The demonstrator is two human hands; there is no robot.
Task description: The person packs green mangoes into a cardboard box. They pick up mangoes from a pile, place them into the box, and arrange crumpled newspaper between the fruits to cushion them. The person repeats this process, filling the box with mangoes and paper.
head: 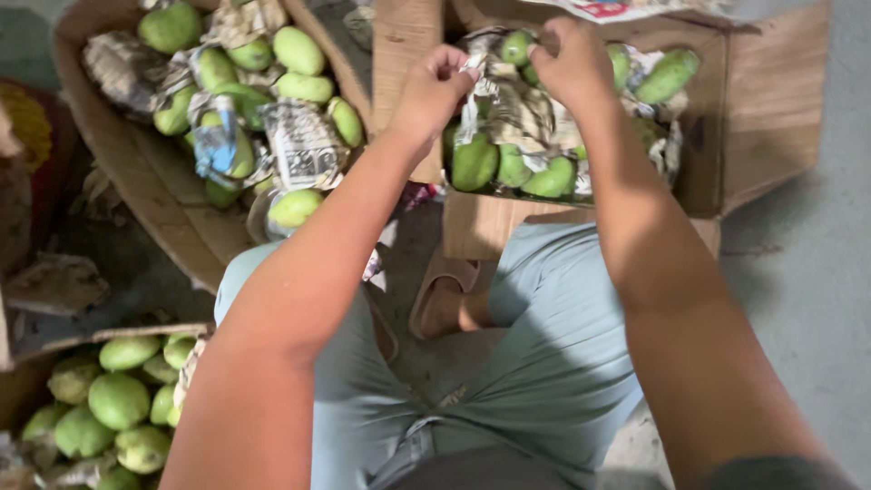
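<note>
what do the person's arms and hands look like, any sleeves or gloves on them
Both arms are bare from the upper arm down, with no sleeves in view. The left hand and right hand wear no gloves, and no rings, watch or bracelets show. Light grey-green shorts cover the legs below.

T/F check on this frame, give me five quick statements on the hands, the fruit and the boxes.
1. Both hands are on the newspaper in the box straight ahead. True: the left hand and right hand pinch the crumpled newspaper over the green mangoes.
2. The mangoes are ripe yellow. False: all in view are green.
3. There is only one box of fruit. False: besides the front cardboard box, a second box sits upper left and a third pile lower left.
4. The person wears a sandal. True: a sandal shows between the knees.
5. The right hand holds a knife. False: no tool is visible.
</note>
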